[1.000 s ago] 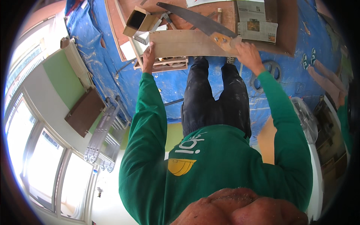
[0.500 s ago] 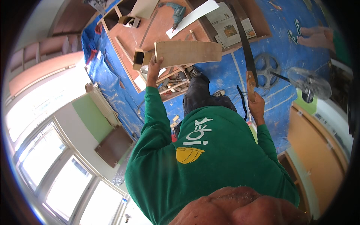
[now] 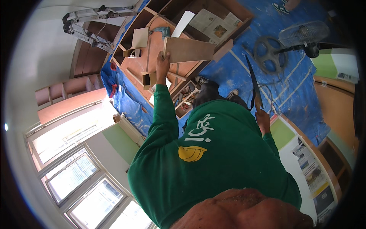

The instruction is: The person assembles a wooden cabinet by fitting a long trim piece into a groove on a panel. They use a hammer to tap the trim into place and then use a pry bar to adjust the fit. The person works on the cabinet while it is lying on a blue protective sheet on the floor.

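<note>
My left hand [image 3: 162, 64] grips the near left corner of a flat, tapered wooden board [image 3: 190, 50], held up over the workbench. My right hand [image 3: 262, 120] is closed round the wooden handle of a handsaw [image 3: 255, 82], at my right side. Its dark blade points away from me, over the blue floor sheet, apart from the board. Partly hidden behind the board lies a teal power drill [image 3: 163, 31].
A reddish wooden cabinet [image 3: 146, 61] lies in front of me, bearing small boxes, newspaper [image 3: 218, 28] and a tray of tools [image 3: 187, 97]. To the right stands a fan [image 3: 304, 35] with a round base on the blue sheet [image 3: 301, 91]. A folding ladder [image 3: 89, 38] leans far left.
My view has turned, so the room shifts across it. The saw is lower and shows more edge-on. The board has tilted and sits slightly further right, still in my left hand.
</note>
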The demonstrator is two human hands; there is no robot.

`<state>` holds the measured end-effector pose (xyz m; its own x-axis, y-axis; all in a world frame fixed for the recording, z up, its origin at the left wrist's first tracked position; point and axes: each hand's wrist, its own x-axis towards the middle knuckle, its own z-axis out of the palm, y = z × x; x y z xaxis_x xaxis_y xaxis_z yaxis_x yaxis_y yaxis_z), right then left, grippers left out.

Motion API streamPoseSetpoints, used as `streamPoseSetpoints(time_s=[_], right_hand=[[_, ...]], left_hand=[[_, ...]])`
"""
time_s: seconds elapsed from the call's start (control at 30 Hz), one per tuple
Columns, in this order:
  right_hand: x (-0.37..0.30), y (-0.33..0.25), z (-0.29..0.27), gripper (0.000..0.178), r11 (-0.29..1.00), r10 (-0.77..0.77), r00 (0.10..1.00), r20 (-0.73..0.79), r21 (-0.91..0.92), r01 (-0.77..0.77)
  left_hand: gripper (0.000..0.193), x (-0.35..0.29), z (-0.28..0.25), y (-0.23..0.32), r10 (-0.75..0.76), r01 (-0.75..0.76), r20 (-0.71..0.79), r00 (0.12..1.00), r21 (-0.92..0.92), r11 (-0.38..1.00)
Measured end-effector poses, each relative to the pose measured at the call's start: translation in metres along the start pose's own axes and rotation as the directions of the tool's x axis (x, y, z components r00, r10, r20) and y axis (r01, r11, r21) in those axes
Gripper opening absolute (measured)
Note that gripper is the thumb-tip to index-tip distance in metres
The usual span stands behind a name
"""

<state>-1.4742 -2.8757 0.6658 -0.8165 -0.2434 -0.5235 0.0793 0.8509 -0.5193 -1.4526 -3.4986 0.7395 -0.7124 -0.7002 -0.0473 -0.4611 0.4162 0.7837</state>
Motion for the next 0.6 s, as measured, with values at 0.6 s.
streamPoseSetpoints(time_s=[0.6], right_hand=[[0.006,-0.084,-0.048,0.025,0.975,-0.155,0.958,-0.241,0.119,0.188]], left_hand=[[0.029,0.048,0.054,0.068,0.379,-0.390,0.095,0.921,0.272,0.880]])
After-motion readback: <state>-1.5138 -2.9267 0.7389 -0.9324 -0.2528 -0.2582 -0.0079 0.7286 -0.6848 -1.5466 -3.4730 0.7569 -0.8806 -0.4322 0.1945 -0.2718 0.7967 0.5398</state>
